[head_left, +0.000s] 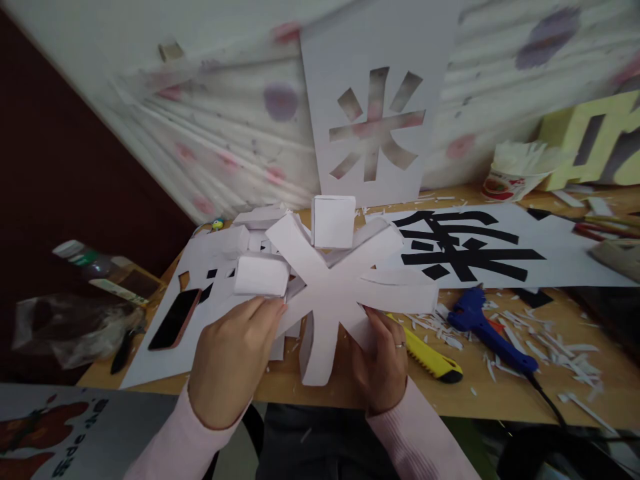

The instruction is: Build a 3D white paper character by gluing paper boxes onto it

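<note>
A white paper shape with several arms [327,293] is held up over the front of the table. My left hand [237,360] is closed on its lower left arm, fingertips just below a small white box [261,275]. On the lower right arm, my right hand [383,360] has its fingers wrapped round the edge; a ring shows on one finger. Another white box-like piece [334,222] stands at the top of the shape. Behind, a white sheet with a cut-out character [435,100] leans on the wall.
Right of my right hand lie a yellow cutter [433,353], a blue glue gun [493,333] and paper scraps [565,353]. A phone [175,319] and a bottle [107,270] are left. A paper cup [513,181] stands at the back right, behind a sheet with black characters [565,233].
</note>
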Motion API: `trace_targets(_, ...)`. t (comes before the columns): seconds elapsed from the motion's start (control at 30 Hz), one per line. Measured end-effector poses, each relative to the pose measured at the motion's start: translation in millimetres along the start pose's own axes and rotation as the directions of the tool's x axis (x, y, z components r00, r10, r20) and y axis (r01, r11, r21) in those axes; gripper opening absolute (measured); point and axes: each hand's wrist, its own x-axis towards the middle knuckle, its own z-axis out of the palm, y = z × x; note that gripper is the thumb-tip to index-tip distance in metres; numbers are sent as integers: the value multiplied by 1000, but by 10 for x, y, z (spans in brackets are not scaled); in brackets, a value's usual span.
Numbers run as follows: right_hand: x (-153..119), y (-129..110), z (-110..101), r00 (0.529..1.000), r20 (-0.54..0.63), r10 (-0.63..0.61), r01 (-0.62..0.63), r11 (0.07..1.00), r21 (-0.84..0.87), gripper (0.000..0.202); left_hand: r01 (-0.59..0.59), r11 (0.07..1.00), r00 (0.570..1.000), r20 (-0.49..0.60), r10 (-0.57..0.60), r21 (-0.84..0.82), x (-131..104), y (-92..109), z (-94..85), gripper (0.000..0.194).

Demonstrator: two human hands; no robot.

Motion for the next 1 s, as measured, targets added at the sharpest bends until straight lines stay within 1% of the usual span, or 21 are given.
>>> trace_targets(0.1, -18, 2, -8, 1000, 9, 8, -8, 1000, 2, 53, 9, 999, 998, -56, -12, -40, -37, -7, 36, 38)
trace_targets(0.17, -26, 1, -11, 1000, 14, 27, -27, 1000, 1, 53, 13, 998, 996, -86, -18, -58, -66, -17, 61, 32)
trace_targets(0.27, -25, -2, -13, 999, 20, 38, -38, 999, -2, 54, 18, 998, 992, -125, -25, -60, -111, -40, 103, 15)
trace_targets(0.3, -22, -2, -14, 999, 21, 35, -35, 999, -1, 54, 20, 998, 991, -134, -28, -54, -121, -49, 117, 13)
trace_targets(0.4, -19, -1, -12, 998, 28, 48, -48, 999, -2, 55, 15, 999, 989, -150, -21, -41, -123, -69, 163, 11)
trace_targets(0.47, -21, 1, -8, 998, 27, 65, -65, 998, -4, 55, -11, 998, 984, -176, -1, -69, -102, -79, 210, 11)
trace_targets(0.53, -21, 3, -2, 997, 25, 68, -68, 998, -6, 55, -40, 992, 973, -233, 12, -117, -75, -88, 272, 13)
trace_targets(0.6, -15, 4, 4, 999, 17, 48, -48, 999, 2, 55, -78, 987, 948, -318, 30, -138, -48, -99, 339, 15)
trace_targets(0.7, -4, 8, 10, 999, 5, 44, -44, 999, 31, 54, -146, 985, 899, -429, 91, -95, -29, -113, 424, 17)
trace_targets(0.73, -2, 9, 11, 999, 7, 49, -49, 998, 38, 54, -160, 984, 887, -449, 107, -81, -31, -117, 446, 18)
trace_targets(0.8, -5, 10, 12, 998, 17, 59, -60, 997, 40, 55, -165, 984, 878, -464, 115, -68, -47, -121, 483, 20)
trace_targets(0.9, -18, 10, 17, 997, 31, 65, -66, 997, 37, 57, -144, 985, 871, -485, 78, -100, -83, -123, 524, 18)
trace_targets(1.0, -29, 15, 28, 994, 39, 98, -98, 995, 19, 57, -133, 984, 864, -499, 57, -118, -94, -128, 552, 17)
